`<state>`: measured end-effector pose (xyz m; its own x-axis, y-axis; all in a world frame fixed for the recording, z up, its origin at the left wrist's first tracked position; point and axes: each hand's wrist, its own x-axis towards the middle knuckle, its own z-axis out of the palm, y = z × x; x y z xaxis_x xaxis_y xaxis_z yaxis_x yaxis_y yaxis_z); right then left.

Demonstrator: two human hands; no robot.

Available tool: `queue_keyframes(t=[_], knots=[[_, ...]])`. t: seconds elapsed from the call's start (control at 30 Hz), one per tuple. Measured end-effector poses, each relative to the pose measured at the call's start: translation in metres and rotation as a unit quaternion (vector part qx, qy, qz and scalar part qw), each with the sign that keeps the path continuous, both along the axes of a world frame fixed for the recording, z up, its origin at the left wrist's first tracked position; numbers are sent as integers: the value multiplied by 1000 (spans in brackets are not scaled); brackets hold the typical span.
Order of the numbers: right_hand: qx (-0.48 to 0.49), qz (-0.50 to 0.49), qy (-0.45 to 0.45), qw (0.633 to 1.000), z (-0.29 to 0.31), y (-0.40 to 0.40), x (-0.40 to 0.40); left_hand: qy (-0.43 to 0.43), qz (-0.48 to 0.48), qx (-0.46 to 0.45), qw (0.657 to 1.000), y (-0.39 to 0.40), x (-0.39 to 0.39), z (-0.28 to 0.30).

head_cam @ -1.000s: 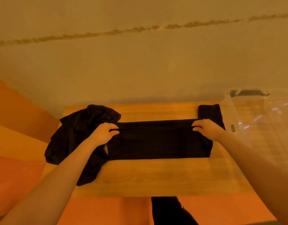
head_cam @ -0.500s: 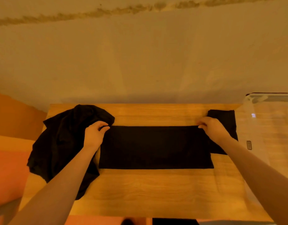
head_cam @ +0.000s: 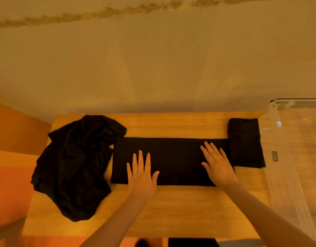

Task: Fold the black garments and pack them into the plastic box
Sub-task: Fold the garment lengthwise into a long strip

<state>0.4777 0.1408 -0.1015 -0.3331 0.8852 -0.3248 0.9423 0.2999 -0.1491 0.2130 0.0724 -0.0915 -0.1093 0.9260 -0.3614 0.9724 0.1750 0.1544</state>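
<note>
On the wooden table (head_cam: 171, 211), a crumpled black garment (head_cam: 77, 163) lies leftmost; beside it the long folded black garment (head_cam: 171, 157) lies under the flat, spread-fingered left hand (head_cam: 142, 177) and right hand (head_cam: 218, 166). Farther right sit a smaller folded black garment (head_cam: 245, 143) and the clear plastic box (head_cam: 285, 175).

Dim, warm orange cast throughout. Black garments (head_cam: 77, 163) reduced to near-featureless dark shapes, folds barely readable. Small glare spot on the plastic box (head_cam: 279, 123) at right. Wide-angle bending at the edges; soft, slightly smeared focus low down.
</note>
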Motion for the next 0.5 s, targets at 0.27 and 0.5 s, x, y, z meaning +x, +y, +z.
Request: queue_keyframes(t=[0.27,0.5], knots=[[-9,-77,6,997,-3,-51,-7,77,-251,-50,964,73,-47,5],[-1,-91,-26,996,2,-50,19,109,-172,17,979,78,-26,19]])
